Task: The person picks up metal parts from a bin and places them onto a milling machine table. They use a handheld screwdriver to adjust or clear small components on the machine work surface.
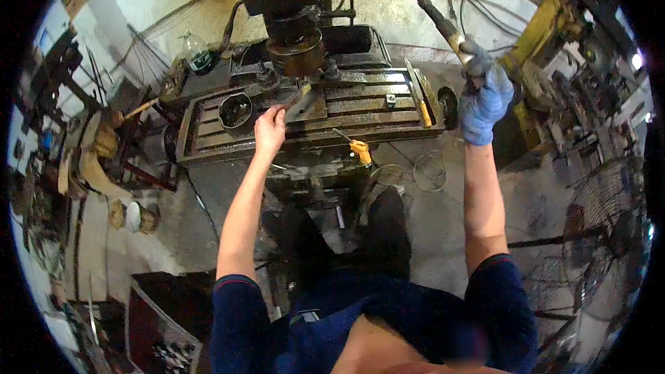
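My bare left hand (270, 129) is closed on the handle of a small brush (294, 100). Its pale tip reaches the work area just below the machine's round spindle head (296, 52). In a blue glove, my right hand (487, 93) is wrapped round the grip end of a long lever (438, 19), which slants up to the machine. Beneath the spindle lies the slotted machine table (357, 100). A round dark pan (236, 110) sits on it to the left of my left hand. What lies right under the spindle is too dark to make out.
A file with a yellow handle (424, 112) lies at the table's right end, near a small metal block (391, 100). An orange-handled tool (359, 149) is at the front edge. A bottle (198, 55) stands back left. A fan (603, 228) is at right, a dark bin (163, 325) lower left.
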A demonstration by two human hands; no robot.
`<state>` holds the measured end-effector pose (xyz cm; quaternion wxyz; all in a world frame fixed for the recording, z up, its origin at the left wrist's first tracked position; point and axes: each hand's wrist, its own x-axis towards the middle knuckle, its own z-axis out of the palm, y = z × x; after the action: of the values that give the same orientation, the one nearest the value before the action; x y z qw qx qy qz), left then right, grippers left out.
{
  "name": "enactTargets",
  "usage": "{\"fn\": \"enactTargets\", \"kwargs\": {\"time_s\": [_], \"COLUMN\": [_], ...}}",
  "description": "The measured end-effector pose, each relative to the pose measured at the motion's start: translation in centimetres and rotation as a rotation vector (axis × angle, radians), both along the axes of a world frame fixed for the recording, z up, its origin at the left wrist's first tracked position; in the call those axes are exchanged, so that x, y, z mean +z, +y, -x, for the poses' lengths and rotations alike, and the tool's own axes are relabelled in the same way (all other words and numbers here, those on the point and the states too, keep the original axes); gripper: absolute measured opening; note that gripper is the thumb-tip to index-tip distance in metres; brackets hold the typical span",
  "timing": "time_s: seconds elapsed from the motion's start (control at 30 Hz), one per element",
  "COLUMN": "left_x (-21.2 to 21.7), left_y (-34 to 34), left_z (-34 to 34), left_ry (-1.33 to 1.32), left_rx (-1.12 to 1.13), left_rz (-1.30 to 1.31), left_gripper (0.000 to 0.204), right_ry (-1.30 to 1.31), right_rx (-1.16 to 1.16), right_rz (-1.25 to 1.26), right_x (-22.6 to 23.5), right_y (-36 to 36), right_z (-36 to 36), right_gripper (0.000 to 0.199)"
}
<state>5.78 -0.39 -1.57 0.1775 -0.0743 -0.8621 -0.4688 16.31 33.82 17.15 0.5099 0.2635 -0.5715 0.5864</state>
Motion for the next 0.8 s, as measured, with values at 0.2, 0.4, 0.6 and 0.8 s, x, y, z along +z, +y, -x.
{"fn": "enactTargets", "kwargs": {"time_s": [0.2,0.4,0.6,0.8], "left_x": [0.8,0.0,0.5,-0.5], "left_y": [0.7,0.7,2.5,2.3], "left_z": [-0.2,0.8,1.2,2.2], "left_ry": [-0.052,-0.015,0.157,0.036], "left_rx": [-0.013,-0.001,-0.029,-0.009], "left_rz": [-0.030,0.014,0.072,0.027], "left_gripper": [0.022,0.024,0.025,0.025], "right_ry": [0.013,0.010,0.078,0.180], "right_rx": [-0.011,-0.071,-0.064,0.099], "right_rz": [0.022,0.071,0.039,-0.022], "right_x": [2.1,2.9,5.2,10.2], "right_y": [-0.5,0.8,3.4,1.0], "right_z": [-0.4,1.2,3.3,2.9], "right_gripper": [0.031,0.030,0.026,0.038]}}
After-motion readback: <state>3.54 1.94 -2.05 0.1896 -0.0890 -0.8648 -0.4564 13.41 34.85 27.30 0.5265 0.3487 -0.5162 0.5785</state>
